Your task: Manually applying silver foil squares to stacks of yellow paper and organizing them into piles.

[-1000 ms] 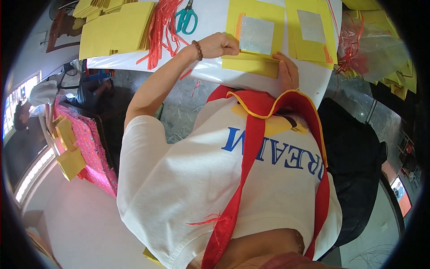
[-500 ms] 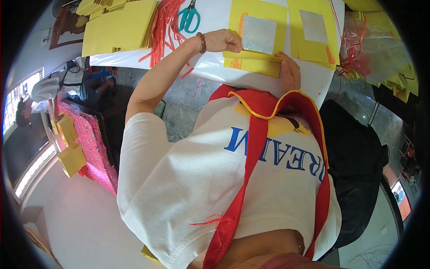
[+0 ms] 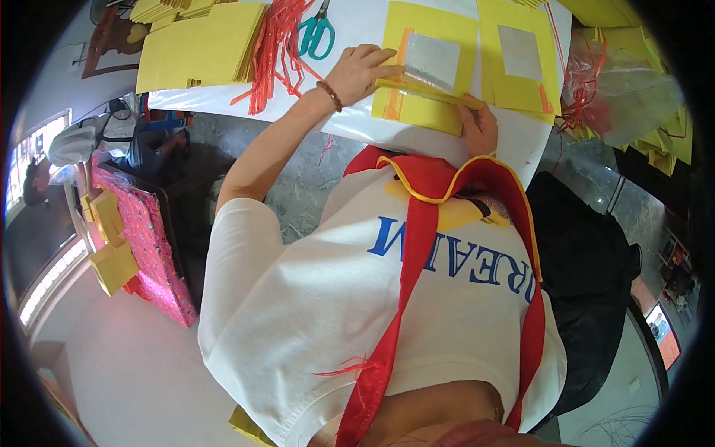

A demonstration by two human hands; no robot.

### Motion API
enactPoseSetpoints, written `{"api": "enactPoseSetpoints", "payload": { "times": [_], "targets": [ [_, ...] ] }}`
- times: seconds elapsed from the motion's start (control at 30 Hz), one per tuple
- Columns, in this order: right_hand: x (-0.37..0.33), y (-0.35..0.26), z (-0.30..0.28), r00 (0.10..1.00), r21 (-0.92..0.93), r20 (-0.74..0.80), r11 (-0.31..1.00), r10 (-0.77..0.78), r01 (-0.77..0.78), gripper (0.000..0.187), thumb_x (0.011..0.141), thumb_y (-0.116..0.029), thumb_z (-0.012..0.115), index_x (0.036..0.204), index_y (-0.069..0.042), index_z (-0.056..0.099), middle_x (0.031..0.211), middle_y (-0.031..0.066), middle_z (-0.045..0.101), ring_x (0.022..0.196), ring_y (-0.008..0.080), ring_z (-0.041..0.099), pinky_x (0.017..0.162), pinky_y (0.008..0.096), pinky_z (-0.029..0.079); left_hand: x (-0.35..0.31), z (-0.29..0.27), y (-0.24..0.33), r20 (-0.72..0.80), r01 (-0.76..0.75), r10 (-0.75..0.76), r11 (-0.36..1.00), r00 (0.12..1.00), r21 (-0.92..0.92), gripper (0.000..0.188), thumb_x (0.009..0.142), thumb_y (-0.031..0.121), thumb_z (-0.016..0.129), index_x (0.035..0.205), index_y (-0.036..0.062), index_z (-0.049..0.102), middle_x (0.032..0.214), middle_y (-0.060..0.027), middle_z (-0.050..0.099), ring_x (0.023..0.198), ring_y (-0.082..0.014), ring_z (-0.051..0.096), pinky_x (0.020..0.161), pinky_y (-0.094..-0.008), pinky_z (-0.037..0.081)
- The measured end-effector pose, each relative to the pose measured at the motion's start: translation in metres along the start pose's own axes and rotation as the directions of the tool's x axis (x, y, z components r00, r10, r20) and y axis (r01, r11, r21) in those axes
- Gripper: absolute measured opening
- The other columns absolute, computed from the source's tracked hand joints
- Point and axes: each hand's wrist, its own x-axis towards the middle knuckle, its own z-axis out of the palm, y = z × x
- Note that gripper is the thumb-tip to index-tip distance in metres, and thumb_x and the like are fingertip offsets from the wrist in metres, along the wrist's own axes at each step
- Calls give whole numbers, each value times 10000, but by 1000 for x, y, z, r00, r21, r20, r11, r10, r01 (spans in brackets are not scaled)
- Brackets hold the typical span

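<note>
A yellow paper sheet (image 3: 463,56) with a silvery square panel (image 3: 433,61) and an orange strip lies on the white table. Near its front edge a narrow fold (image 3: 426,91) stands raised across the sheet. My left hand (image 3: 363,73), wearing a beaded bracelet, rests at the sheet's left edge with fingers stretched over the strip and the fold's left end. At the other end, my right hand (image 3: 479,128) pinches the fold between thumb and fingers. A similar yellow sheet (image 3: 488,74) with a silvery panel lies just to the right.
Green-handled scissors (image 3: 316,37) and a bundle of red plastic strips (image 3: 272,56) lie left of the sheet, beside stacked yellow sheets (image 3: 197,48). A clear plastic bag (image 3: 618,97) sits at the right. Another person (image 3: 74,145) is at the far left, near a pink-covered table (image 3: 149,238).
My left hand has opened from a closed grip, its fingers spreading over the sheet's left edge. My right hand has shifted slightly down, its thumb now on the fold's right end.
</note>
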Motion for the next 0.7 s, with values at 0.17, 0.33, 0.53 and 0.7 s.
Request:
{"api": "enactPoseSetpoints", "payload": {
  "times": [0.17, 0.33, 0.53, 0.7],
  "targets": [
    [-4, -33, -7, 925, -369, -20, 863, -379, 346, 348, 729, -104, 658, 1066, -61, 582, 1154, 120, 532, 1083, 268, 500, 915, 344, 368, -4, -17, 15, -95, -2, 0, 1000, 995, -15, 491, 710, 30, 530, 1161, 223, 552, 1151, -21, 546, 1036, -219, 482, 853, -371, 378],
    [-10, -27, -16, 793, -554, 254, 589, -554, 589, 367, 704, -214, 655, 1051, -109, 597, 1163, 92, 534, 1089, 267, 502, 911, 369, 340, -29, -26, 39, -100, -80, 74, 995, 992, -59, 434, 710, 34, 517, 1126, 146, 564, 1114, -39, 560, 1024, -234, 497, 850, -356, 399],
    [-12, -25, -14, 809, -376, 414, 731, -417, 569, 304, 727, -271, 624, 1005, -149, 622, 1026, 61, 612, 1023, 208, 547, 868, 348, 340, -46, -10, 47, -48, 57, -93, 867, 994, -496, 325, 754, 96, 551, 1076, 55, 558, 964, -126, 606, 886, -290, 565, 779, -373, 449],
    [-2, -48, -4, 941, -405, 180, 893, 288, -196, 344, 778, -220, 641, 1087, -87, 573, 938, 112, 632, 834, 284, 608, 720, 336, 450, -27, -10, 46, 243, 488, -424, 720, 872, -493, 226, 853, 186, 507, 1005, 24, 550, 783, -177, 600, 715, -337, 574, 637, -422, 451]
  ]
}}
